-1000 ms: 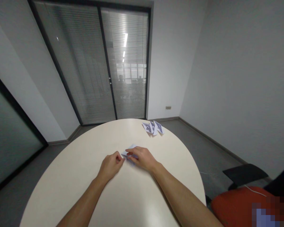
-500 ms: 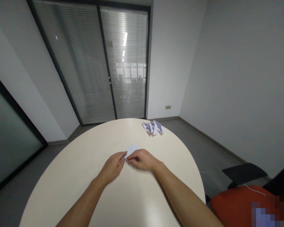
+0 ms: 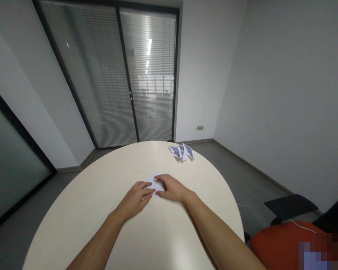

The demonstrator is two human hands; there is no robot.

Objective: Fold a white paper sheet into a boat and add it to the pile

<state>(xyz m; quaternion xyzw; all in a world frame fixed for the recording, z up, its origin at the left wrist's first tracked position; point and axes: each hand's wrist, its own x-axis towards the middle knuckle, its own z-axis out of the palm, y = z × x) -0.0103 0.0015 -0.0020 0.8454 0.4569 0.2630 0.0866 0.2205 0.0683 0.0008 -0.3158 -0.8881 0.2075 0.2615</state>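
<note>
White paper (image 3: 157, 185), cream tabletop (image 3: 149, 232), red seat (image 3: 276, 243)

I see one small, pale white piece of thin paper (image 3: 158, 185); it lies, partly covered, on the round cream-coloured table (image 3: 124, 165).

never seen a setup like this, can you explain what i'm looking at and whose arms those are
There's no machine here: these are a person's own bare arms. One camera, worn on the person's head, takes every picture, looking forward and down, so the arms reach in from the bottom edge.

On the round, pale table is a small white paper. The left hand rests its fingers on the paper's left side; the right hand curves over its right side, thumb and fingers apart. Neither clearly lifts it.

Near the far edge lie some overlapping papers with dark markings.
</note>
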